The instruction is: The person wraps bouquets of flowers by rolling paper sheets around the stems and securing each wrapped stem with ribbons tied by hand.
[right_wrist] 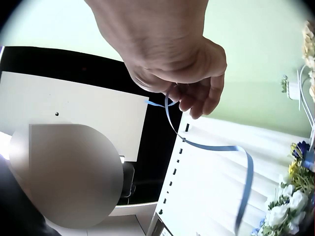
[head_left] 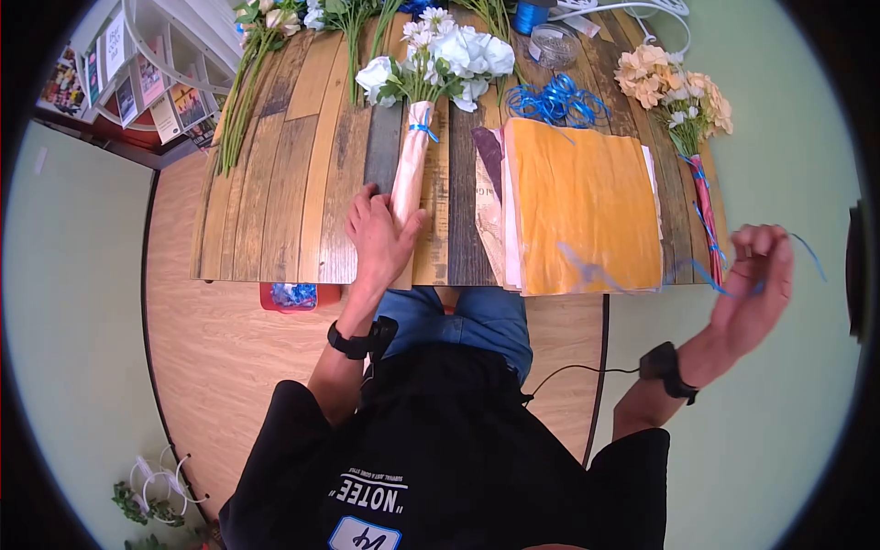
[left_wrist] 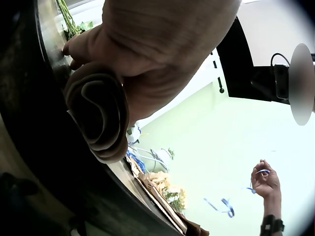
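A bouquet of white flowers [head_left: 463, 57] lies on the table, its stems wrapped in pale pink paper [head_left: 410, 174] and tied near the top with blue ribbon. My left hand [head_left: 378, 240] grips the lower end of the wrap. The left wrist view shows the rolled end of the paper [left_wrist: 101, 115] under that hand [left_wrist: 162, 54]. Off the table's right edge, my right hand [head_left: 756, 289] is raised and pinches a length of thin blue ribbon [head_left: 704, 272]. In the right wrist view the ribbon [right_wrist: 211, 147] hangs in a loose curve from the fingers.
Right of the bouquet lies a stack of orange wrapping sheets [head_left: 587, 211]. Behind it sit tangled blue ribbon [head_left: 559, 101] and a ribbon spool [head_left: 531, 16]. A peach bouquet [head_left: 674, 87] lies at the right edge; loose green stems [head_left: 243, 110] lie at the left.
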### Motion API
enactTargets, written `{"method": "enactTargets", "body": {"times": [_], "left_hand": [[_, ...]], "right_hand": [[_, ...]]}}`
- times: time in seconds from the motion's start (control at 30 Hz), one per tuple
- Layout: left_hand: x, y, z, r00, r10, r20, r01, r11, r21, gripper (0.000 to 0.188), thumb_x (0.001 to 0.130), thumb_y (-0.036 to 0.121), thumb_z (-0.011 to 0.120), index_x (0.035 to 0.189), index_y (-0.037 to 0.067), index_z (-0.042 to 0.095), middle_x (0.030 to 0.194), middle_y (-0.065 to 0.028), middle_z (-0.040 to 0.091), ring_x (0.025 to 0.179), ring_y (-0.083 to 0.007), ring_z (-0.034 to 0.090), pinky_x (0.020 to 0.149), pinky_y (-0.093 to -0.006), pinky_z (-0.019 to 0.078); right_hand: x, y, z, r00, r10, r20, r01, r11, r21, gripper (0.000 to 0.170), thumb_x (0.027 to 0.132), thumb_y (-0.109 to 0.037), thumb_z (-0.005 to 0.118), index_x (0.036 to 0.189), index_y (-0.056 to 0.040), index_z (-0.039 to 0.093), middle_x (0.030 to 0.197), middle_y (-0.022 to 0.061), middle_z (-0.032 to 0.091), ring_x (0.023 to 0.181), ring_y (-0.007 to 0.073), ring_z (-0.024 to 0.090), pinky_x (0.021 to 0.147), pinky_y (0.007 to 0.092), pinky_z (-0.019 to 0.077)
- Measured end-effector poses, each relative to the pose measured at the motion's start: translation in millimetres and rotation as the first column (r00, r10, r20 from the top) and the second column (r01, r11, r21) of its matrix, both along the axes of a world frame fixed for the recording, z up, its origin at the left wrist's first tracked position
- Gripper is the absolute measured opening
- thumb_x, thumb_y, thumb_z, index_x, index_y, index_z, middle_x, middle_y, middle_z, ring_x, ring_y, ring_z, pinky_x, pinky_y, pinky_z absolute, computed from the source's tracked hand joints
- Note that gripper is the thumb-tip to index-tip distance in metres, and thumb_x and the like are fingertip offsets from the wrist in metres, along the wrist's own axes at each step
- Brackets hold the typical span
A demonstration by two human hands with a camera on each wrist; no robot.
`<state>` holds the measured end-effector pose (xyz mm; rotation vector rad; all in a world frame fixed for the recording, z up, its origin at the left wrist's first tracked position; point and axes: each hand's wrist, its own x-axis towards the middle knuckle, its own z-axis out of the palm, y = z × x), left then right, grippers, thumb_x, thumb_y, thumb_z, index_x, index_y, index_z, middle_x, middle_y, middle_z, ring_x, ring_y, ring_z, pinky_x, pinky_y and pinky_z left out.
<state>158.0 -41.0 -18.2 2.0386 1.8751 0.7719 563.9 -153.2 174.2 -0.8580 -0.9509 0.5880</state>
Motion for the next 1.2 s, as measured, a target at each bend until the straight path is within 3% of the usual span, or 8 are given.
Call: {"method": "enactTargets", "body": {"times": [0.17, 0.27, 0.33, 0.43, 0.67, 0.9, 1.17, 1.2], "left_hand": [[0, -1, 6, 1.000, 0.009, 0.015, -0.010, 0.999, 0.039, 0.056, 0.084, 0.036, 0.076, 0.112, -0.008, 0.057, 0.138, -0.0277, 0.045, 0.129, -0.0416, 0.041, 0.109, -0.0524, 0.0288], [0, -1, 21, 0.996, -0.034, 0.079, 0.030, 0.998, 0.056, 0.048, 0.083, 0.028, 0.078, 0.107, -0.007, 0.057, 0.129, -0.0263, 0.053, 0.122, -0.0403, 0.047, 0.104, -0.0478, 0.0364], [2, -4, 37, 0.997, 0.023, 0.080, -0.014, 0.994, -0.112, 0.041, 0.083, 0.022, 0.079, 0.105, -0.005, 0.058, 0.111, -0.0236, 0.063, 0.106, -0.0381, 0.057, 0.093, -0.0431, 0.0455], [-2, -7, 45, 0.975, 0.107, 0.196, -0.054, 0.965, -0.257, 0.039, 0.085, 0.022, 0.078, 0.107, -0.004, 0.059, 0.100, -0.0211, 0.068, 0.095, -0.0357, 0.065, 0.085, -0.0402, 0.0511], [-14, -22, 42, 0.919, 0.201, 0.339, -0.092, 0.946, -0.311, 0.042, 0.087, 0.022, 0.078, 0.115, -0.005, 0.061, 0.095, -0.0208, 0.072, 0.087, -0.0320, 0.072, 0.077, -0.0395, 0.0554], [-28, -26, 46, 0.920, 0.198, 0.338, -0.026, 0.892, -0.452, 0.039, 0.086, 0.022, 0.078, 0.110, -0.005, 0.063, 0.091, -0.0215, 0.070, 0.082, -0.0335, 0.070, 0.074, -0.0405, 0.0543], [-23, -42, 39, 0.959, 0.057, 0.276, -0.017, 0.989, -0.144, 0.024, 0.091, 0.015, 0.072, 0.102, -0.002, 0.060, 0.088, -0.0202, 0.064, 0.071, -0.0341, 0.062, 0.064, -0.0415, 0.0495], [-24, -42, 39, 0.958, 0.055, 0.281, -0.014, 0.989, -0.146, 0.024, 0.091, 0.015, 0.072, 0.102, -0.002, 0.060, 0.088, -0.0202, 0.064, 0.071, -0.0341, 0.062, 0.064, -0.0415, 0.0495]], "right_hand": [[13, 0, 27, 0.999, -0.036, 0.041, 0.033, 0.997, 0.074, 0.027, 0.105, -0.020, 0.050, 0.108, 0.0057, 0.060, 0.084, 0.0049, 0.050, 0.086, 0.0231, 0.054, 0.086, 0.0375, 0.0462], [-22, 16, -2, 0.997, -0.046, 0.059, 0.049, 0.997, -0.065, 0.025, 0.104, -0.018, 0.052, 0.102, 0.0053, 0.061, 0.082, 0.0085, 0.060, 0.077, 0.0200, 0.059, 0.084, 0.0362, 0.0479], [-50, 28, -33, 0.979, 0.029, 0.203, 0.008, 0.984, -0.179, 0.021, 0.102, -0.014, 0.055, 0.097, 0.0047, 0.063, 0.079, 0.0102, 0.064, 0.069, 0.0170, 0.060, 0.072, 0.0319, 0.0520], [-118, 37, -68, 0.989, 0.142, -0.037, -0.144, 0.878, -0.457, 0.016, 0.099, -0.006, 0.057, 0.092, 0.0048, 0.067, 0.075, 0.0084, 0.065, 0.056, 0.0138, 0.060, 0.053, 0.0269, 0.0510], [-220, 43, -135, 0.883, 0.377, -0.279, -0.468, 0.658, -0.590, 0.020, 0.100, -0.012, 0.064, 0.102, 0.0077, 0.068, 0.075, 0.0071, 0.064, 0.052, 0.0110, 0.060, 0.049, 0.0247, 0.0490], [-249, 59, -149, 0.924, 0.332, -0.190, -0.357, 0.571, -0.739, 0.022, 0.101, -0.015, 0.063, 0.103, 0.0059, 0.069, 0.073, 0.0056, 0.064, 0.047, 0.0084, 0.055, 0.043, 0.0225, 0.0428], [-249, 72, -170, 0.946, 0.287, 0.150, -0.044, 0.573, -0.819, 0.020, 0.099, -0.013, 0.064, 0.096, 0.0055, 0.069, 0.065, 0.0034, 0.062, 0.041, 0.0061, 0.050, 0.038, 0.0233, 0.0362], [-249, 73, -184, 0.916, 0.298, 0.270, 0.012, 0.651, -0.759, 0.020, 0.099, -0.013, 0.064, 0.094, 0.0055, 0.070, 0.063, 0.0030, 0.061, 0.042, 0.0059, 0.049, 0.038, 0.0238, 0.0360]]}}
